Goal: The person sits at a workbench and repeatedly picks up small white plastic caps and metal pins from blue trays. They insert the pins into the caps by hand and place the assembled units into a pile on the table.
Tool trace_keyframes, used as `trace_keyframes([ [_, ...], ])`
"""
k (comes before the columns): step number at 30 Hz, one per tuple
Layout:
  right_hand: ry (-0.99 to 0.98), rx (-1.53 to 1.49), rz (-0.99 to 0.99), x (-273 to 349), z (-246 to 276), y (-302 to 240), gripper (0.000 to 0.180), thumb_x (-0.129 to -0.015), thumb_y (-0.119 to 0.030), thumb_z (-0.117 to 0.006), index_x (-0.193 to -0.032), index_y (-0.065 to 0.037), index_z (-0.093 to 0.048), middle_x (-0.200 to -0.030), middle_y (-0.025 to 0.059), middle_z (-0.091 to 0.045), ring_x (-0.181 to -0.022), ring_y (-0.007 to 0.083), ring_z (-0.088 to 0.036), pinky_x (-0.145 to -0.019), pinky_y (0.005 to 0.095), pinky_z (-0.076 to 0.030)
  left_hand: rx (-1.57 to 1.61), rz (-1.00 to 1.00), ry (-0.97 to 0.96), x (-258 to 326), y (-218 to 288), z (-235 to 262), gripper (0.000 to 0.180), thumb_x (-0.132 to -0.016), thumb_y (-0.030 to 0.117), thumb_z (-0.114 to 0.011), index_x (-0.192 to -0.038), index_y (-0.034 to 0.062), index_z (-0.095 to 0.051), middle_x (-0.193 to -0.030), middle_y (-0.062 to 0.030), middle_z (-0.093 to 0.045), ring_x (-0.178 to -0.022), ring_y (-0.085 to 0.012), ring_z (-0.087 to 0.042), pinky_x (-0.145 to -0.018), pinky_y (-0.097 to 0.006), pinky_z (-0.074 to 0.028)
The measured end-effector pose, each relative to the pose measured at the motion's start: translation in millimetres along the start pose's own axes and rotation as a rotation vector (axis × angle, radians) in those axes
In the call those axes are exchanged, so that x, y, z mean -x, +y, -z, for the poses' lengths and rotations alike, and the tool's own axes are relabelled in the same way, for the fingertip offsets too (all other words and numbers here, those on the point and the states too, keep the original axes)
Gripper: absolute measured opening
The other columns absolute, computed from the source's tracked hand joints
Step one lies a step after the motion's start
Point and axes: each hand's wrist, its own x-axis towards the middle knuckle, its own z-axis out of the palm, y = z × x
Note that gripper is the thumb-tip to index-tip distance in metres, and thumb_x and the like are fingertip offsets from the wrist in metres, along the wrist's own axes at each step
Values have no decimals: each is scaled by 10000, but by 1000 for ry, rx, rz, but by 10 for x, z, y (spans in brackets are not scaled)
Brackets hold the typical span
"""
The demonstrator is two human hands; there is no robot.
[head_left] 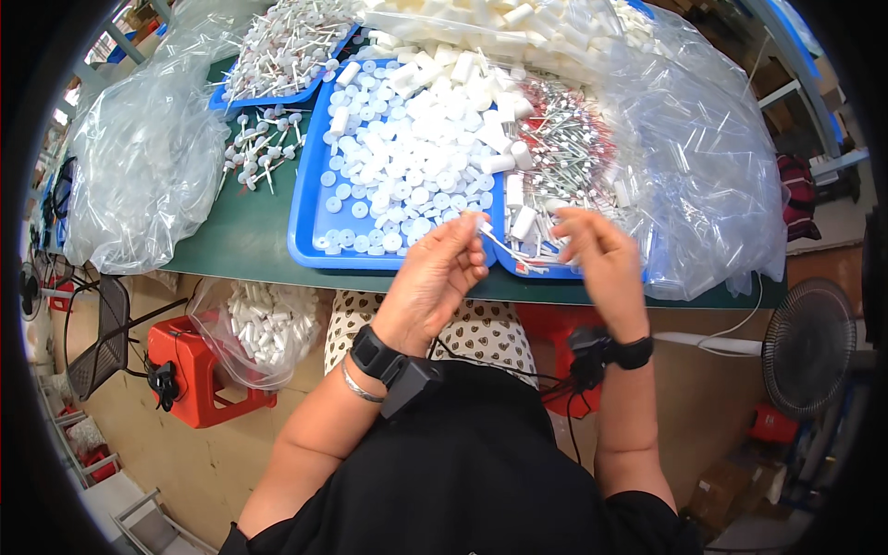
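Note:
My left hand is over the front edge of the left blue tray. Its thumb and index finger pinch a small white piece with thin white leads running off to the right. My right hand hovers above the front of the right blue tray, fingers bent; whether anything is between its fingertips I cannot make out. Small round translucent white discs and white cylinders fill the left tray and its border. Metal-ended parts with red and white wires are heaped in the right tray.
Farther back on the green table stands a blue tray of finished-looking stemmed discs, with several loose ones before it. Clear plastic bags flank the trays. A red stool, bagged cylinders and a fan stand below.

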Motion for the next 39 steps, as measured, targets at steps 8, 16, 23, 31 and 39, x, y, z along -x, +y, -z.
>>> trace_keyframes([
  [8,-36,1024,600,-401,233,363,37,-794,-105,-686,-816,-87,-709,-795,73,-623,-826,280,-578,-747,403,-455,-90,-37,-1,15,8,-15,332,-985,224,-602,-1228,-1,-580,-1026,-112,-655,-1013,-206,-665,-879,-309,-561],
  [16,-170,906,670,-534,241,321,39,-798,-78,-672,-823,-52,-687,-802,90,-622,-854,282,-584,-769,408,-463,-44,-34,11,2,16,-59,396,-979,155,-598,-1291,-72,-507,-1103,-181,-636,-1067,-257,-653,-942,-334,-554],
  [23,-173,509,542,-238,126,-12,91,-793,-29,-689,-880,-29,-664,-796,106,-662,-726,274,-627,-665,379,-492,1,-81,14,7,91,-119,393,-979,118,-580,-1298,-92,-487,-1139,-199,-619,-1105,-267,-636,-962,-328,-547],
  [31,-158,502,610,-172,55,-66,86,-800,-32,-706,-876,-29,-667,-798,94,-667,-729,275,-631,-672,374,-489,-11,-78,-2,0,88,-135,392,-974,111,-586,-1298,-89,-492,-1127,-188,-625,-1109,-274,-638,-964,-329,-548],
  [39,-138,494,602,-160,34,-57,83,-801,-28,-707,-869,-27,-660,-801,91,-666,-733,276,-632,-672,375,-487,-16,-98,29,28,119,-138,380,-970,110,-591,-1285,-86,-507,-1129,-183,-627,-1106,-275,-640,-956,-333,-550],
])
